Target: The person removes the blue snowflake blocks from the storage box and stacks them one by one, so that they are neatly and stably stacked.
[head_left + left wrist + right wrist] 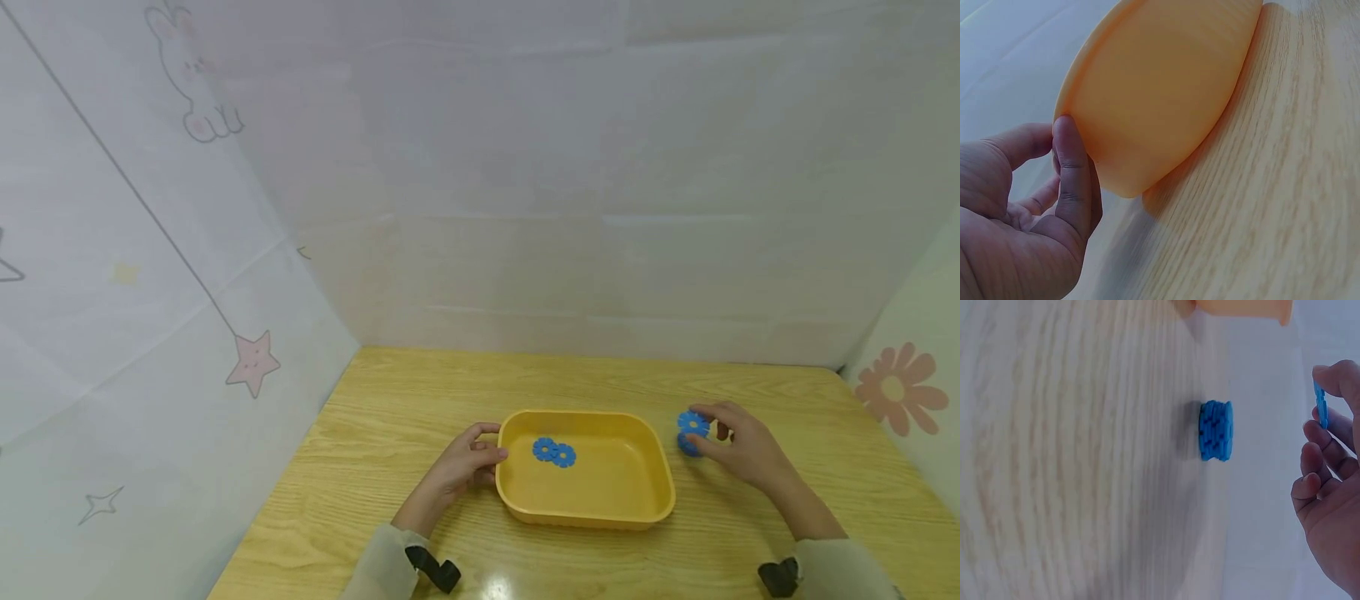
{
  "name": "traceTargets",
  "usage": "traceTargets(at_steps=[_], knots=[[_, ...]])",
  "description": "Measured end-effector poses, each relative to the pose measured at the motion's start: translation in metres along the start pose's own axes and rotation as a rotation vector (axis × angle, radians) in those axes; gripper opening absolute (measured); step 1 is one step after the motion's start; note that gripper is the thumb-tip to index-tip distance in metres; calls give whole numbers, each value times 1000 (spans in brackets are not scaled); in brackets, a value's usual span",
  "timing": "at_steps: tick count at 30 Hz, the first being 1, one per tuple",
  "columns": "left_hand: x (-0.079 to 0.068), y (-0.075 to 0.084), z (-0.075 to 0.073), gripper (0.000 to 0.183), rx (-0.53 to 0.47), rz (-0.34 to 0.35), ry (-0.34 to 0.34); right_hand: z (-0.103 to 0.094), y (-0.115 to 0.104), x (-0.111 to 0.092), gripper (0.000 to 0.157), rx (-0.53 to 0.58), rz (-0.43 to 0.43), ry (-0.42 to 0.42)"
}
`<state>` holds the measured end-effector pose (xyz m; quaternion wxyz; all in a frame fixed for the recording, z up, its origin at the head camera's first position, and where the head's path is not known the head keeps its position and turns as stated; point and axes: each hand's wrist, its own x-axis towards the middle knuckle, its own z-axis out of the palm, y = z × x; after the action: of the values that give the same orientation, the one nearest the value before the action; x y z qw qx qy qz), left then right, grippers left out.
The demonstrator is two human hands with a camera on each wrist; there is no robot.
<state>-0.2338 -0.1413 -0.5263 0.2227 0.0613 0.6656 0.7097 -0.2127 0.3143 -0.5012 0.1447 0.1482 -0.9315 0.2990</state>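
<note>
A yellow plastic tray (600, 487) stands on the table, and two blue snowflake-shaped discs (565, 456) lie overlapping in its left part. My left hand (463, 468) pinches the tray's left rim between thumb and fingers; in the left wrist view the tray's outer wall (1160, 87) rises beside the fingertips. To the right of the tray, my right hand (750, 448) pinches one blue snowflake disc (1320, 405) by its edges. That disc is held above a stack of blue discs (1215, 431), apart from it. The head view shows the stack partly hidden by the held disc and thumb.
The wooden table (420, 383) bears the tray and the stack. Pale fabric walls (525, 208) with printed figures enclose it at the back and both sides. Black straps (433, 570) are around both wrists.
</note>
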Motion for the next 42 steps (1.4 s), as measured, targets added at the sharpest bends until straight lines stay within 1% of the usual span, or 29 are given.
traceTargets(at_steps=[7, 11, 22, 28, 35, 42], knots=[[0, 1, 0, 53, -4, 4, -3, 0, 12, -4, 44, 19, 71, -55], [-1, 1, 0, 53, -10, 4, -6, 2, 17, -5, 45, 25, 93, -87], [0, -1, -1, 55, -17, 7, -15, 8, 24, -7, 44, 5, 103, -130], [2, -3, -1, 56, -15, -5, 3, 12, 28, -8, 45, -8, 102, -137], [3, -3, -1, 53, -11, -9, 11, 12, 28, -7, 43, -11, 101, -145], [2, -3, -1, 54, -12, -5, 2, 12, 26, -7, 42, -15, 98, -160]])
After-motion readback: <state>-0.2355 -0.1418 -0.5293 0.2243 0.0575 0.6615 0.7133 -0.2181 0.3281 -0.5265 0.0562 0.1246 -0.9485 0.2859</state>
